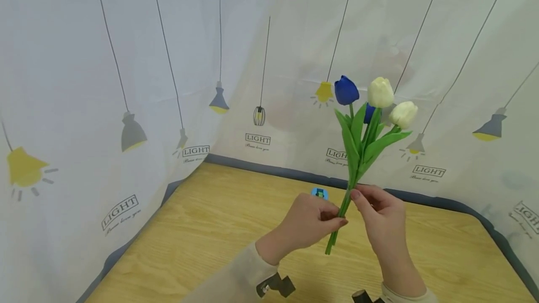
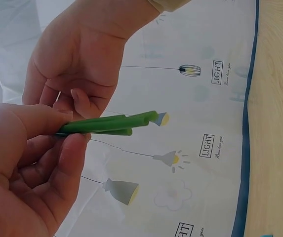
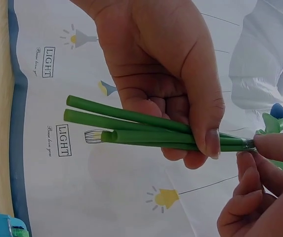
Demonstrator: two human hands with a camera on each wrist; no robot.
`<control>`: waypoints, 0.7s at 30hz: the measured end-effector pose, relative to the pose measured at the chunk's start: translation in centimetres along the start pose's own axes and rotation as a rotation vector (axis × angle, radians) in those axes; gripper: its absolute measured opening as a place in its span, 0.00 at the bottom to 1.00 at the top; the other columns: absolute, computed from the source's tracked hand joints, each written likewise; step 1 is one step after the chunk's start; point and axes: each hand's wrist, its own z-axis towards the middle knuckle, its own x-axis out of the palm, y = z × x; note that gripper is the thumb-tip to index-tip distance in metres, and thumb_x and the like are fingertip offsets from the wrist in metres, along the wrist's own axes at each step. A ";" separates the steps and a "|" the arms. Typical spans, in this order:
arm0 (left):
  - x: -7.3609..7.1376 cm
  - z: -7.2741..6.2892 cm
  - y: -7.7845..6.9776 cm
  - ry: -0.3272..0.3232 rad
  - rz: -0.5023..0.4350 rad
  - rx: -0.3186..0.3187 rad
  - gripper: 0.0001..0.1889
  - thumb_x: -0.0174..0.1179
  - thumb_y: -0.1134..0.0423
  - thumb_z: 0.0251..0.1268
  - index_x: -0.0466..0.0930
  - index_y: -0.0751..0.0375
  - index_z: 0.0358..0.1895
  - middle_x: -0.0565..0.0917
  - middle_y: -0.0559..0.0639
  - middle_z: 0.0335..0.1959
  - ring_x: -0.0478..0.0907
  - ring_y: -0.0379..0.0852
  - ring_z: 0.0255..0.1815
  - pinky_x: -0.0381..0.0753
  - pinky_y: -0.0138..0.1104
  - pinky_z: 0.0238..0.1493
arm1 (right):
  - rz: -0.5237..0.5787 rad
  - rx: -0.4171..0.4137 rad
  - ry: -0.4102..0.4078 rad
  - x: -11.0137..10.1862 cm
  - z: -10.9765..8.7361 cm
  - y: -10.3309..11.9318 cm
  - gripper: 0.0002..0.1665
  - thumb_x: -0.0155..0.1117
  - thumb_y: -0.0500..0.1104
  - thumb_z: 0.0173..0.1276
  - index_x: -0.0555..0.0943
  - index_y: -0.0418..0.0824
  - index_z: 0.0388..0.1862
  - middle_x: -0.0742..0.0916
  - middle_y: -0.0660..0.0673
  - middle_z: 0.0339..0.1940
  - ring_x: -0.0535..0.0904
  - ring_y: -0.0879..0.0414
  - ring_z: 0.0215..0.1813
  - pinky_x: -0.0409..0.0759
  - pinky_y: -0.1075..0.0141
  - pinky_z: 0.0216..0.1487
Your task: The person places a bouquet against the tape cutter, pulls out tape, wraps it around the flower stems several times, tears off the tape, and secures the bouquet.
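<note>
A bunch of artificial tulips (image 1: 358,158) with two blue and two white heads is held tilted above the table. My left hand (image 1: 309,221) pinches the green stems (image 3: 131,126) low down, between thumb and fingers; their cut ends stick out past it. Higher up, just below the leaves, my right hand (image 1: 381,219) pinches the same bunch with thumb and fingertips. A shiny, clear band (image 3: 249,143) wraps the stems right at the right fingertips in the right wrist view. The flower heads are out of sight in the left wrist view.
On the wooden table (image 1: 202,228), behind the left hand, lies a small light-blue object (image 1: 320,194) with a green part. White cloth (image 1: 286,69) printed with lamps hangs around the table's back and sides, with a dark-blue strip (image 1: 273,168) along its lower edge.
</note>
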 end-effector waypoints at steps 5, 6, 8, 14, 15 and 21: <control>0.0 0.1 -0.1 0.015 0.012 -0.011 0.15 0.68 0.60 0.74 0.88 0.57 0.25 0.77 0.39 0.14 0.62 0.22 0.15 0.60 0.18 0.20 | -0.019 0.001 0.023 -0.1 0.1 0.1 0.08 0.67 0.34 0.76 0.89 0.29 0.44 0.88 0.65 0.32 0.82 0.66 0.36 0.80 0.77 0.39; 0.0 0.1 -0.1 0.017 0.009 -0.014 0.14 0.68 0.60 0.74 0.88 0.57 0.26 0.77 0.39 0.14 0.62 0.22 0.15 0.60 0.18 0.20 | -0.024 0.001 0.029 -0.1 0.1 0.1 0.07 0.67 0.34 0.77 0.88 0.29 0.44 0.88 0.65 0.31 0.81 0.66 0.36 0.80 0.77 0.39; 0.0 0.1 -0.1 0.020 0.007 -0.015 0.13 0.68 0.60 0.74 0.89 0.58 0.27 0.78 0.39 0.14 0.62 0.22 0.15 0.61 0.18 0.19 | -0.037 -0.005 0.043 -0.1 0.2 0.1 0.07 0.66 0.34 0.77 0.88 0.29 0.43 0.87 0.65 0.31 0.81 0.66 0.36 0.80 0.76 0.39; 0.3 0.0 0.2 0.025 -0.002 -0.011 0.14 0.68 0.60 0.74 0.88 0.57 0.25 0.77 0.39 0.13 0.61 0.22 0.14 0.60 0.18 0.18 | -0.031 -0.035 0.070 -0.2 0.3 -0.1 0.07 0.65 0.32 0.78 0.87 0.29 0.40 0.86 0.63 0.30 0.80 0.65 0.35 0.80 0.76 0.38; 0.3 0.1 0.2 0.025 -0.002 -0.009 0.15 0.68 0.60 0.74 0.88 0.57 0.25 0.77 0.39 0.13 0.61 0.22 0.14 0.60 0.18 0.18 | -0.030 -0.042 0.072 -0.2 0.3 -0.2 0.07 0.65 0.32 0.78 0.86 0.29 0.39 0.86 0.63 0.30 0.80 0.65 0.35 0.80 0.76 0.38; 0.5 0.1 0.6 0.042 0.073 -0.069 0.17 0.68 0.58 0.75 0.85 0.54 0.23 0.74 0.38 0.12 0.62 0.25 0.13 0.60 0.19 0.18 | -0.081 -0.012 0.123 -0.2 0.6 -0.8 0.07 0.66 0.35 0.78 0.88 0.31 0.40 0.86 0.60 0.29 0.78 0.62 0.33 0.78 0.72 0.34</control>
